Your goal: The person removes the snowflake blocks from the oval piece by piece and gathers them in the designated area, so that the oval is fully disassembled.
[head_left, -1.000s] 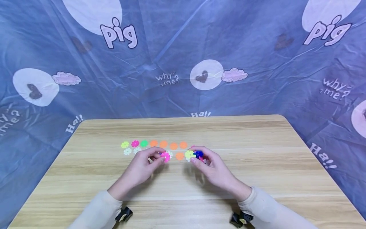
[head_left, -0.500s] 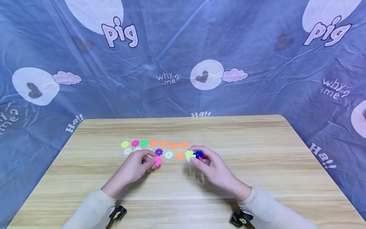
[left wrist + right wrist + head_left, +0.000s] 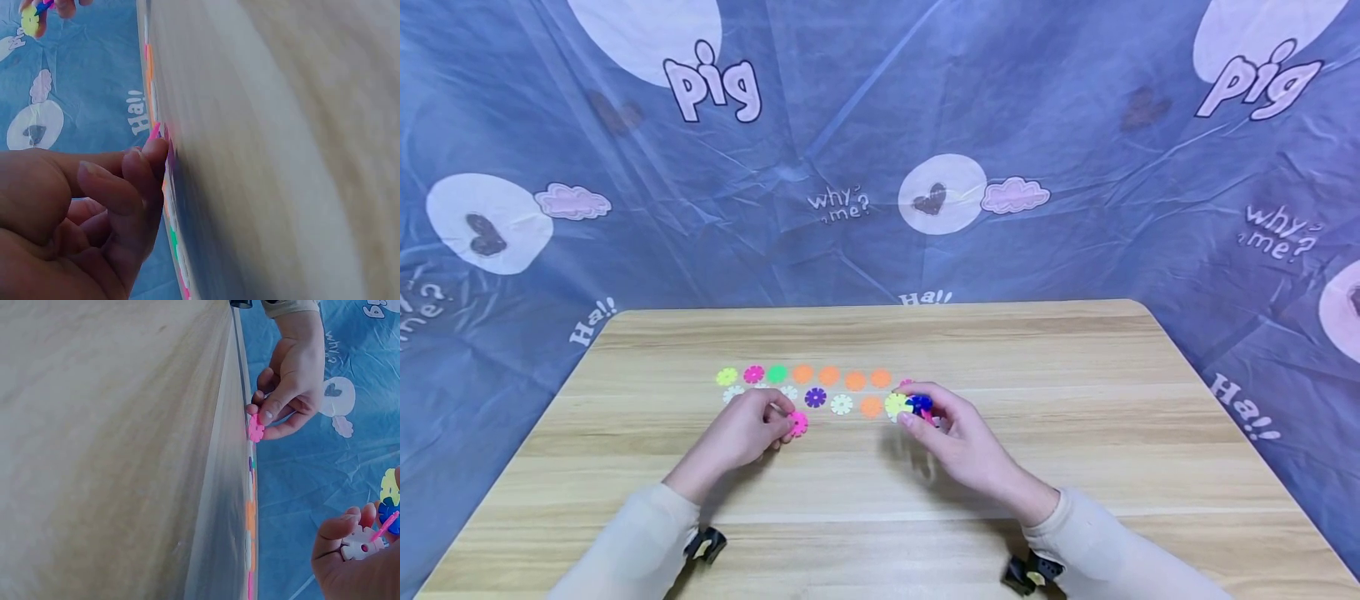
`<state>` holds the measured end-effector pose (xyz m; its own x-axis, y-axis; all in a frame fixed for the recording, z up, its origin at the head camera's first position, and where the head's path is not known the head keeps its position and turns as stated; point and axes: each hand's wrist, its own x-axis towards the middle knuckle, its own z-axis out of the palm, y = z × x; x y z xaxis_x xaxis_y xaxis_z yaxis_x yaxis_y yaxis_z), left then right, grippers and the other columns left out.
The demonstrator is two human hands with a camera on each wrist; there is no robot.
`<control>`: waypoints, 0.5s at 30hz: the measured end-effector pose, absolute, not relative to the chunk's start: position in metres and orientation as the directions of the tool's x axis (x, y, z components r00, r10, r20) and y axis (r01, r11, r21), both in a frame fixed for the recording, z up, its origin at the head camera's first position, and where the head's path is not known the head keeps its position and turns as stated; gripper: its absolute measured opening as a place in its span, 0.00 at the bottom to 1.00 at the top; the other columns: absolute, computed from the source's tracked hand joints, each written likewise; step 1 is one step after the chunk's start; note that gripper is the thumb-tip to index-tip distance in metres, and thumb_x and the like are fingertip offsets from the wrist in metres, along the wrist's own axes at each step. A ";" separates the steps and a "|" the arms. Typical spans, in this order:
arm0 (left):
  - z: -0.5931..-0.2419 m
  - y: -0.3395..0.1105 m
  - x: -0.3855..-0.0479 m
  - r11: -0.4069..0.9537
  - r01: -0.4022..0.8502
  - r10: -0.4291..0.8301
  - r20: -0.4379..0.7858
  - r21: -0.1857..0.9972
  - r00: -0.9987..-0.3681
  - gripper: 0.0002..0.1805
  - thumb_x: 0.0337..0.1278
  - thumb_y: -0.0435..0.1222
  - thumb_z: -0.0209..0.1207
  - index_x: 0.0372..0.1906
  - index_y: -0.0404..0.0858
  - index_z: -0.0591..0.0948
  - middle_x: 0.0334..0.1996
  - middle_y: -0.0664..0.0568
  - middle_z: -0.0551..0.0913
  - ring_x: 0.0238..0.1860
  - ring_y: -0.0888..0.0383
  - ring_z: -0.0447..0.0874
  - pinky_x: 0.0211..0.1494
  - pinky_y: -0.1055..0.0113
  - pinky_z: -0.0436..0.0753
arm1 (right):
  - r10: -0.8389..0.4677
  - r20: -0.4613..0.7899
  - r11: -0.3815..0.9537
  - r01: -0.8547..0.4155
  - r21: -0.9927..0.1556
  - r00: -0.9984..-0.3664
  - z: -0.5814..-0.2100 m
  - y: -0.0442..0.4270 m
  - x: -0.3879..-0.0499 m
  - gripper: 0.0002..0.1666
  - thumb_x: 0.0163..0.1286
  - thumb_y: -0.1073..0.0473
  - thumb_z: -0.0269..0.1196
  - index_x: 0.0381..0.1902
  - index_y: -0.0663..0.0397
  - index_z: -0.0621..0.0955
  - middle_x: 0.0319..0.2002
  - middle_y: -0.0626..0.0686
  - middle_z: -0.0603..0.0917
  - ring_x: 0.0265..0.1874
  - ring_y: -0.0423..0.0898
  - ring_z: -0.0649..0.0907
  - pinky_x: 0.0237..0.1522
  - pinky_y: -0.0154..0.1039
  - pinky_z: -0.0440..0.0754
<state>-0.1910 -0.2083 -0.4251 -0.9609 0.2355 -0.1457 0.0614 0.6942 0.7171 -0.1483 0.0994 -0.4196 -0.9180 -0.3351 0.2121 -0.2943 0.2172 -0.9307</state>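
Observation:
Between thumb and fingers my left hand (image 3: 747,429) pinches a pink snowflake disc (image 3: 799,423), low over the wood in front of the near row. My right hand (image 3: 958,433) holds a cluster of joined snowflake discs above the table. A yellow disc (image 3: 897,406), a dark blue disc (image 3: 389,514), a white disc (image 3: 361,545) and a pink piece (image 3: 384,526) show in that cluster; fingers hide the rest. Beyond my left fingers lie a purple disc (image 3: 816,397) and a white disc (image 3: 842,404), flat on the table.
Two rows of loose discs lie across the wooden table (image 3: 880,492). Orange discs (image 3: 855,381), a green disc (image 3: 777,373) and a yellow disc (image 3: 727,377) are in the far row. A blue printed cloth (image 3: 880,125) hangs behind the table.
My left hand has drawn left and slightly nearer with the pink disc, away from the cluster. The purple and white discs behind it are uncovered. My right hand stays put.

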 end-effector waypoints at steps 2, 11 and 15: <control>-0.425 -0.209 -0.192 0.703 0.055 0.232 -0.156 0.709 -0.960 0.06 0.64 0.28 0.60 0.44 0.33 0.81 0.22 0.52 0.83 0.19 0.55 0.78 0.18 0.66 0.77 | -0.333 0.213 0.222 -0.296 -0.929 -0.919 -0.419 0.099 -0.149 0.23 0.73 0.58 0.63 0.64 0.54 0.77 0.53 0.56 0.80 0.35 0.55 0.81 0.29 0.44 0.84; -0.425 -0.212 -0.197 0.729 0.047 0.226 -0.175 0.683 -0.958 0.04 0.64 0.28 0.60 0.42 0.32 0.81 0.21 0.52 0.82 0.17 0.57 0.76 0.18 0.66 0.76 | -0.331 0.226 0.223 -0.308 -0.925 -0.916 -0.419 0.099 -0.150 0.23 0.73 0.58 0.63 0.63 0.53 0.77 0.48 0.55 0.81 0.35 0.54 0.82 0.30 0.43 0.84; -0.424 -0.213 -0.198 0.736 0.049 0.226 -0.176 0.675 -0.958 0.04 0.64 0.28 0.61 0.42 0.33 0.81 0.21 0.52 0.82 0.15 0.57 0.75 0.18 0.65 0.76 | -0.329 0.229 0.224 -0.311 -0.924 -0.916 -0.418 0.098 -0.150 0.22 0.73 0.58 0.63 0.63 0.51 0.77 0.45 0.54 0.82 0.34 0.54 0.81 0.30 0.40 0.83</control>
<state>-0.1978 -0.2125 -0.4244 -0.9581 0.2258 -0.1761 0.0493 0.7358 0.6754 -0.1502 0.0983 -0.4182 -0.9163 -0.3288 0.2288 -0.3110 0.2241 -0.9236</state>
